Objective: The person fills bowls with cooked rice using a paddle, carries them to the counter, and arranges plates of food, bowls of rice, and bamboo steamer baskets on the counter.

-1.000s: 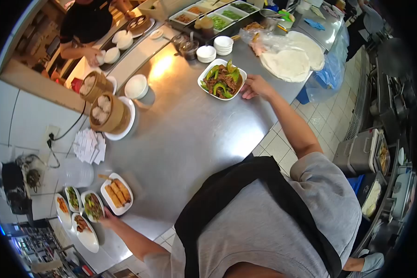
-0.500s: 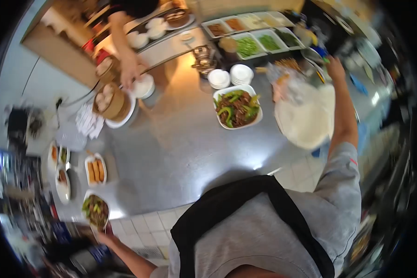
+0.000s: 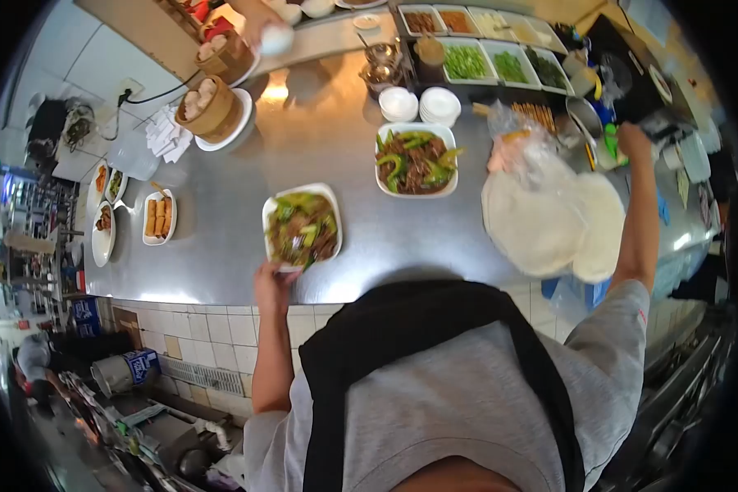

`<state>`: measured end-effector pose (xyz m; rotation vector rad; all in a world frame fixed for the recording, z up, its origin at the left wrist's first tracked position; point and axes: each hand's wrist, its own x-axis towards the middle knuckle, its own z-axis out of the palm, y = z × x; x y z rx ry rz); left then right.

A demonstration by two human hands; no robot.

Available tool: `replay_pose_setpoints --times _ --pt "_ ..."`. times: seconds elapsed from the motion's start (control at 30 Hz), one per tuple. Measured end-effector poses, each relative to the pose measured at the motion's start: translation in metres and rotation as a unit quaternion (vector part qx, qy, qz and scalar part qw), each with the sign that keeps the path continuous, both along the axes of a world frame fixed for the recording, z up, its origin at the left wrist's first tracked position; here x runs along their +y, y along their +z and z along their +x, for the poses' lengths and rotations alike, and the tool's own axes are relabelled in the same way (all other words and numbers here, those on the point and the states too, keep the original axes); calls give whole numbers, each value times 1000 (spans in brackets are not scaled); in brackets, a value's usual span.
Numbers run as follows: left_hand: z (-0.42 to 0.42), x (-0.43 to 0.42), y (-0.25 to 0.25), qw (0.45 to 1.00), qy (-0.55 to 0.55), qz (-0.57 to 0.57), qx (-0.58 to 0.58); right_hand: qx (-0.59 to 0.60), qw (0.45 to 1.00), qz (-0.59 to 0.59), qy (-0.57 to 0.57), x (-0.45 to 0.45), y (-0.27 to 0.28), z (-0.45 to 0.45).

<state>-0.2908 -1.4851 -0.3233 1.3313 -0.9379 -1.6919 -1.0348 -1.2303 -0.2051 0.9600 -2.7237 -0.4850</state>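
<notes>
My left hand [image 3: 272, 285] grips the near edge of a white square dish [image 3: 334, 246] of stir-fried meat and greens, close to the counter's front edge. I cannot tell whether the dish touches the counter. A similar dish of beef and green peppers [image 3: 418, 164] stands farther right, with neither hand on it. My right hand [image 3: 634, 141] is stretched far to the right, beside a small green item [image 3: 611, 141] and a metal ladle [image 3: 584, 115]. Its fingers are mostly hidden, so any grip is unclear. Pale round sheets [image 3: 533, 221] lie below that arm.
A co-worker's hand [image 3: 252, 23] holds a white bowl [image 3: 276, 39] at the back. Bamboo steamers [image 3: 209, 115], spring rolls [image 3: 159, 217] and small side dishes [image 3: 102, 238] stand on the left. Stacked saucers [image 3: 439, 107] and trays of chopped greens [image 3: 465, 62] line the back right.
My left hand has brought its dish rightward along the counter from the far left. The co-worker's hand and bowl have moved toward the back. My right arm stays extended to the right.
</notes>
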Motion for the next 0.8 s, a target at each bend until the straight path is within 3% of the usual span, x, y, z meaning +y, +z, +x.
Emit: replay_pose_setpoints --times 0.03,0.1,0.17,0.2,0.3,0.33,0.37,0.47,0.63,0.8 --pt "-16 -6 1 1000 -26 8 15 6 1000 2 5 7 12 2" --pt "-42 -16 2 997 -72 5 41 1 982 -180 62 14 42 62" --pt "-64 -27 2 992 -105 5 63 -140 945 -292 46 14 43 107" --pt "-73 -31 1 991 -114 6 63 -156 939 -302 55 5 42 150" --pt "-85 -41 -3 982 -151 40 111 -267 892 -352 100 -11 -22 221" --pt "-83 -41 0 981 -156 41 111 -318 887 -331 60 -29 -13 266" --pt "-84 -41 3 980 -164 23 108 -343 869 -350 67 -35 -41 277" --pt "-72 -39 8 982 -169 -9 89 -311 874 -367 69 -57 -76 314" --pt "-46 -40 0 983 -156 -16 94 -316 862 -393 44 -75 -78 343" --pt "-45 -42 -6 978 -165 -15 125 -218 871 -418 142 -90 -55 372"
